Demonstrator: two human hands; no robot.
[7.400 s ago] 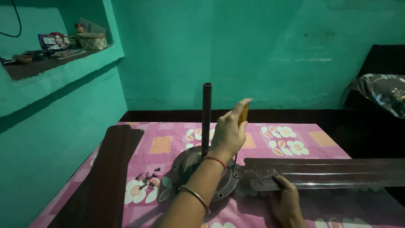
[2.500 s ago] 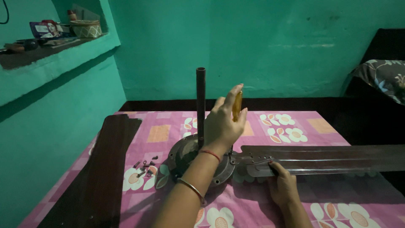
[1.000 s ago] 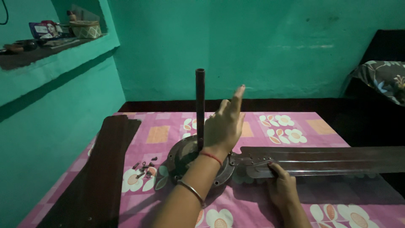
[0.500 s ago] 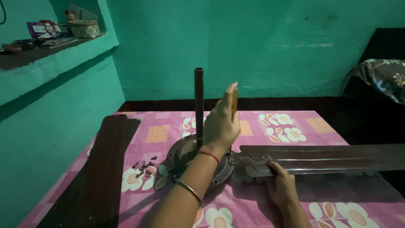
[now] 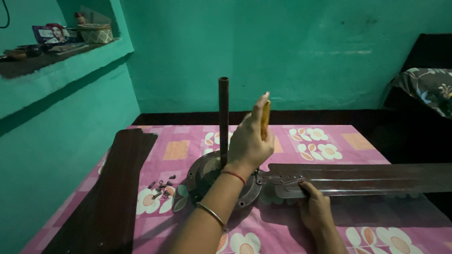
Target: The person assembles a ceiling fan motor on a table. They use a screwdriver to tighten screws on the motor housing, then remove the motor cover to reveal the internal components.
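Note:
A ceiling fan motor (image 5: 207,176) lies on a pink floral cloth (image 5: 329,141), its dark downrod (image 5: 223,117) standing upright. My left hand (image 5: 249,141) is raised over the motor's right rim and grips a yellow screwdriver handle (image 5: 266,117) held upright; the tip is hidden behind the hand. A long dark fan blade (image 5: 367,178) runs from the motor's bracket (image 5: 282,179) to the right edge. My right hand (image 5: 314,209) presses down on the blade's near edge beside the bracket, fingers bent over it.
Two loose dark fan blades (image 5: 113,188) lie stacked along the left side of the cloth. Several small screws (image 5: 160,186) sit between them and the motor. A wall shelf (image 5: 52,49) with a basket is at upper left, a patterned pillow (image 5: 423,87) at right.
My left hand opened its fingers a second ago, then closed again on the yellow handle and turned slightly. The right hand stays on the blade.

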